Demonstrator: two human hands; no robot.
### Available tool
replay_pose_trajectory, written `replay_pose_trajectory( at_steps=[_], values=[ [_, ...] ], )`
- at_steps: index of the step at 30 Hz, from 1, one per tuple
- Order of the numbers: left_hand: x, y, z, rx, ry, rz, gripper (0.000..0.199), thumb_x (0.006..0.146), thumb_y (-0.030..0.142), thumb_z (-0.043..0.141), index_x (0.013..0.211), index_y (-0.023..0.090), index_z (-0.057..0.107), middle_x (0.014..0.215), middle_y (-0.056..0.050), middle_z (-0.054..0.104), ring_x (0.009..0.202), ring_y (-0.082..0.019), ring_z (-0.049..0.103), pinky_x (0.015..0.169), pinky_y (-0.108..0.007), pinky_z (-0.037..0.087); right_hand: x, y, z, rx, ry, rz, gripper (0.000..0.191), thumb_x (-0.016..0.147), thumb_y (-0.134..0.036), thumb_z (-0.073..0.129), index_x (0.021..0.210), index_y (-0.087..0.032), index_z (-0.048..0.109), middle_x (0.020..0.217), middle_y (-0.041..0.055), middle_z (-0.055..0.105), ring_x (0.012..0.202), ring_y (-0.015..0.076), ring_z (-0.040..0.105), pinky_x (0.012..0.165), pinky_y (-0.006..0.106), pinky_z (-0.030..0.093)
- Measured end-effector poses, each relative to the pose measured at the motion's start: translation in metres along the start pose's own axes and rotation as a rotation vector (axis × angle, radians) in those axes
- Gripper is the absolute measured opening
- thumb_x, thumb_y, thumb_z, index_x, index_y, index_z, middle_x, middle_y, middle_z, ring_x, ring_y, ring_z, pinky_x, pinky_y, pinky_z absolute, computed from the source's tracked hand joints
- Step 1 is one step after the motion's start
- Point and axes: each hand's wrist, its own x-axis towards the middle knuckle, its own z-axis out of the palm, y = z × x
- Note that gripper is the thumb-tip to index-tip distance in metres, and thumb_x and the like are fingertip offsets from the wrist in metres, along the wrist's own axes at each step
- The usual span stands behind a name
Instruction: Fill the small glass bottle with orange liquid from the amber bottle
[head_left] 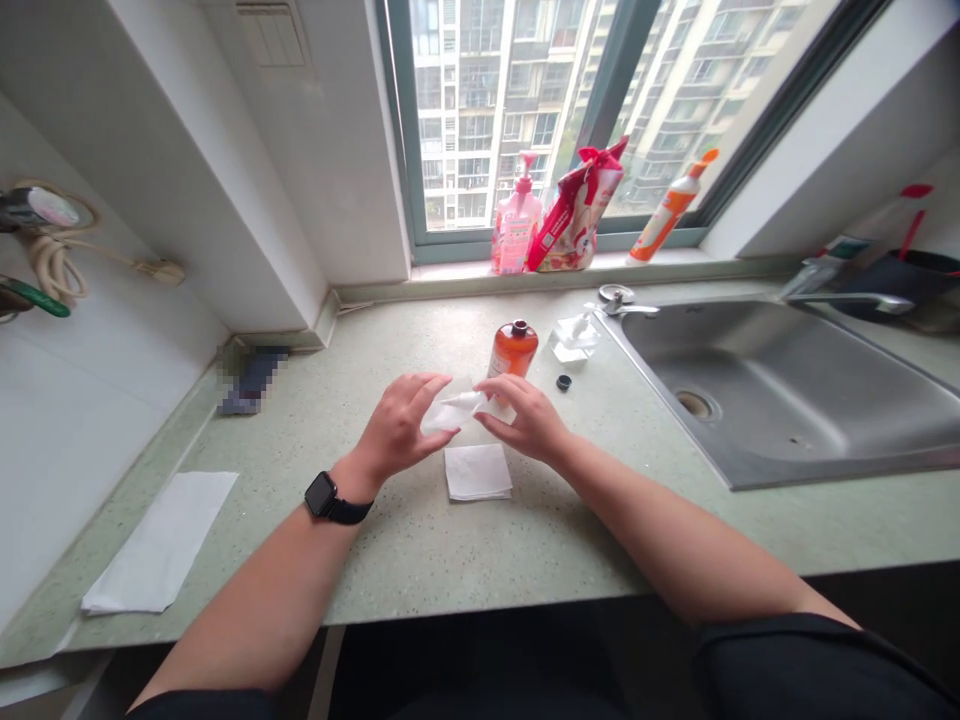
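Over the counter, between my two hands, is a small translucent whitish item (450, 408) with a narrow white part; its exact kind is hard to make out. My left hand (401, 425), with a black watch at the wrist, curls thumb and fingers around its left side. From the other side, my right hand (525, 412) grips its right end with thumb and fingertips. An amber bottle (514, 348) without a cap stands just behind my right hand. To the right lie a small black cap (563, 382) and a clear, square-based container (574, 338). Folded white paper (478, 472) lies below my hands.
A steel sink (787, 380) with a faucet (862, 298) is at the right. Another white paper sheet (165, 540) lies at the left. A pink pump bottle (516, 230), a red bag (577, 215) and an orange-white bottle (671, 212) stand on the windowsill.
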Motion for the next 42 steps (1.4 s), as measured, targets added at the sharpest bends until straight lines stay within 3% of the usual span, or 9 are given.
replay_pose_trajectory(
  at_steps=[10,15,19,23,26,31,36,42],
  values=[
    [-0.001,0.003,0.005,-0.027,-0.010,-0.006,0.065,0.094,0.048,0.079,0.151,0.025,0.057,0.138,-0.015,0.068,0.126,-0.034,0.066,0.111,-0.052,0.055,0.000,-0.001,0.001,-0.078,0.016,-0.049,0.019,0.098,-0.041,0.074,0.107,-0.026,0.068,0.096,0.0061,0.073,0.090,0.0244,0.068,0.081,0.039,0.056],
    [-0.001,0.004,0.006,-0.020,-0.004,-0.005,0.066,0.092,0.048,0.081,0.149,0.024,0.059,0.132,-0.014,0.071,0.123,-0.035,0.068,0.111,-0.053,0.054,0.000,0.001,-0.001,-0.103,0.017,-0.107,0.019,0.101,-0.042,0.071,0.109,-0.025,0.068,0.096,0.0064,0.073,0.089,0.0239,0.067,0.081,0.040,0.056],
    [-0.001,0.004,0.006,-0.051,0.000,-0.029,0.066,0.090,0.047,0.083,0.148,0.026,0.060,0.129,-0.012,0.072,0.120,-0.034,0.069,0.108,-0.052,0.055,0.000,0.002,-0.001,-0.105,-0.039,-0.132,0.014,0.103,-0.029,0.064,0.116,-0.027,0.067,0.102,0.0068,0.073,0.094,0.0249,0.068,0.085,0.042,0.058],
    [-0.001,0.001,0.007,-0.063,-0.008,-0.023,0.066,0.089,0.047,0.084,0.147,0.025,0.061,0.127,-0.012,0.072,0.119,-0.033,0.069,0.108,-0.052,0.055,0.000,0.004,-0.001,-0.090,-0.073,-0.189,0.026,0.101,-0.017,0.058,0.124,-0.027,0.065,0.108,0.0076,0.073,0.099,0.0258,0.068,0.088,0.045,0.059],
    [-0.001,-0.001,0.007,-0.025,-0.005,-0.028,0.065,0.090,0.049,0.082,0.147,0.025,0.061,0.127,-0.012,0.072,0.120,-0.034,0.068,0.110,-0.053,0.052,-0.001,0.004,-0.002,-0.055,-0.091,-0.147,0.041,0.099,-0.021,0.064,0.139,-0.029,0.059,0.123,0.0105,0.071,0.112,0.0284,0.069,0.097,0.049,0.061],
    [-0.001,-0.002,0.008,0.039,0.000,-0.032,0.064,0.092,0.049,0.080,0.148,0.025,0.060,0.128,-0.012,0.072,0.121,-0.035,0.067,0.111,-0.054,0.050,-0.001,-0.002,-0.005,0.019,-0.105,-0.126,0.086,0.093,-0.035,0.075,0.166,-0.029,0.031,0.145,0.0166,0.063,0.134,0.0353,0.063,0.112,0.058,0.056],
    [-0.002,-0.001,0.011,0.062,0.001,0.012,0.063,0.092,0.050,0.080,0.146,0.023,0.061,0.127,-0.013,0.072,0.120,-0.034,0.066,0.112,-0.053,0.048,-0.003,-0.002,0.004,0.027,-0.021,0.032,0.076,0.098,-0.044,0.071,0.164,-0.029,0.036,0.135,0.0156,0.068,0.127,0.0334,0.068,0.111,0.059,0.057],
    [-0.002,-0.004,0.010,0.042,0.044,-0.090,0.063,0.091,0.054,0.080,0.144,0.024,0.062,0.127,-0.012,0.072,0.118,-0.033,0.067,0.110,-0.052,0.050,-0.003,0.008,0.005,0.012,0.057,0.143,0.064,0.098,-0.029,0.068,0.158,-0.028,0.046,0.128,0.0133,0.072,0.115,0.0297,0.073,0.106,0.054,0.061]
  ],
)
